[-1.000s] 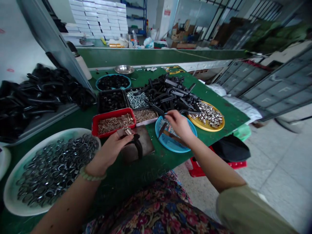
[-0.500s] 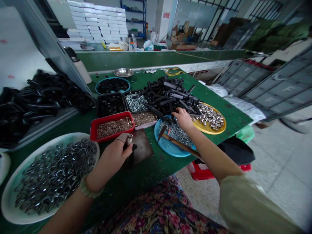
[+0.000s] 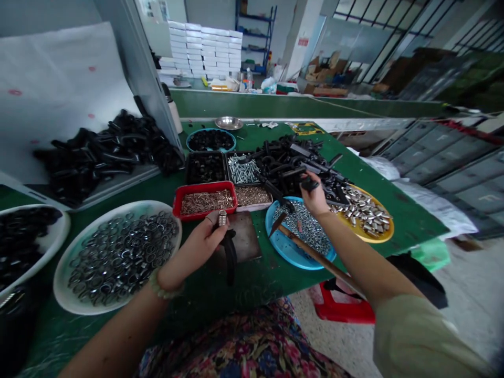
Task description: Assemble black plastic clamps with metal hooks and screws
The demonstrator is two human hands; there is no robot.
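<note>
My left hand point(image 3: 202, 242) is closed on a small ribbed metal cylinder point(image 3: 222, 217), holding it upright over a dark metal plate point(image 3: 246, 239) on the green table point(image 3: 252, 278). A black curved part point(image 3: 230, 254) hangs from that hand's grip across the plate. My right hand point(image 3: 315, 197) is raised over the blue plate point(image 3: 293, 252) of small silver nuts, its fingers closed on a black plastic part point(image 3: 309, 184) at the edge of the black parts pile point(image 3: 293, 157). A hammer point(image 3: 311, 252) lies across the blue plate.
A red tray point(image 3: 205, 199) of pins, a tray of screws point(image 3: 244, 168), a yellow plate point(image 3: 364, 212) of metal sleeves and a white basin point(image 3: 118, 254) of metal rings surround the plate. More black parts point(image 3: 106, 152) lie at the left. A red stool point(image 3: 342, 310) stands under the table edge.
My right hand has left the edge of the parts pile and risen with a black part in its fingers. The view has swung to the left. My left hand keeps its hold on the cylinder.
</note>
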